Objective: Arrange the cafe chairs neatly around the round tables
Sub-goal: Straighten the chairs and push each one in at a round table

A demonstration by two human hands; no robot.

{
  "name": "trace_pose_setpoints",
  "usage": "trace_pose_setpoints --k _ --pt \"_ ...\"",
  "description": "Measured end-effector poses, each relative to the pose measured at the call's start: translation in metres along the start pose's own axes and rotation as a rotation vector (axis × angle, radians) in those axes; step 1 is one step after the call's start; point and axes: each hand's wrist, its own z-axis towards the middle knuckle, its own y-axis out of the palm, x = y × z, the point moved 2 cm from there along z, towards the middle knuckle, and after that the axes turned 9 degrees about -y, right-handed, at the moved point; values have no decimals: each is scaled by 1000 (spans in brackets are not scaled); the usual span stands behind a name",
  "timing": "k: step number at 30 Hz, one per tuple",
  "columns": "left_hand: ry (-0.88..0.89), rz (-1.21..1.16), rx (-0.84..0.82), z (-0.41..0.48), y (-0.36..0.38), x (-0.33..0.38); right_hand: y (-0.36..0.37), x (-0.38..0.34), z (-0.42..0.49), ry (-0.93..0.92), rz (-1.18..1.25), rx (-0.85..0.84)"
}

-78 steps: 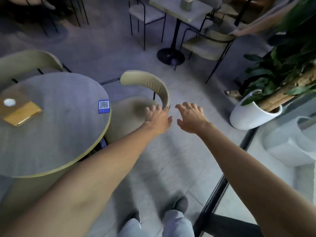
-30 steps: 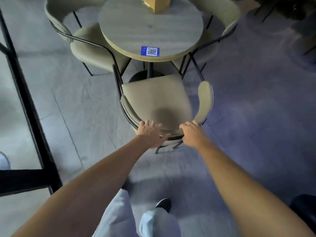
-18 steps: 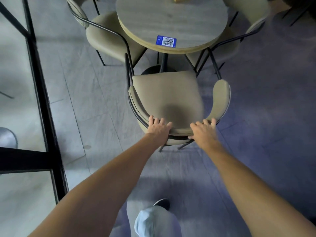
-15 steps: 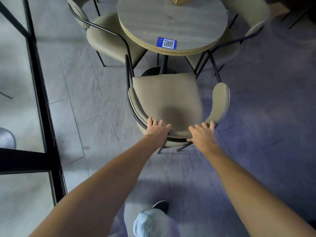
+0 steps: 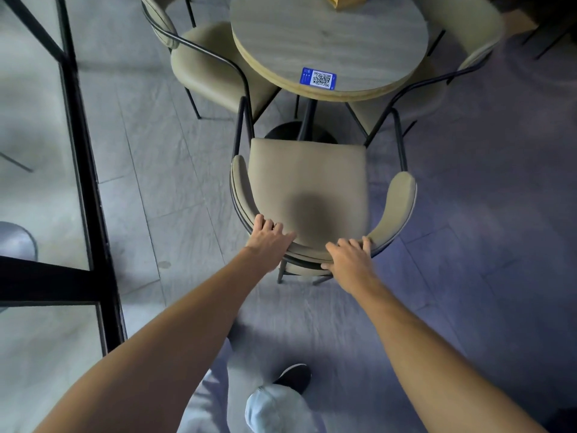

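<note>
Head view. Round wooden table (image 5: 327,35) at top; the beige cafe chair (image 5: 307,179) faces it, seat front near the pedestal. Left hand (image 5: 270,240) and right hand (image 5: 348,259), set apart, each grip the chair's curved backrest, fingers curled over its rim. Blue QR sticker (image 5: 318,78) lies at the table's near edge.

The person wears pale blue trousers (image 5: 271,411) and a dark shoe (image 5: 295,374).
</note>
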Motion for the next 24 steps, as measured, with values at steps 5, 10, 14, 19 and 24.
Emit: trace_pose_setpoints --k 5,10,14,19,24 --pt "18 68 -14 -3 -4 2 -1 4 3 -68 43 -8" --pt "11 28 6 0 2 -1 -4 4 4 -100 55 -10" --pt "12 20 -16 2 0 -4 -6 3 6 -103 67 -7" --pt "24 4 -37 4 -6 -9 -5 -2 10 -103 80 15" --pt "18 -28 -39 11 -2 -26 -6 -11 22 -108 99 48"
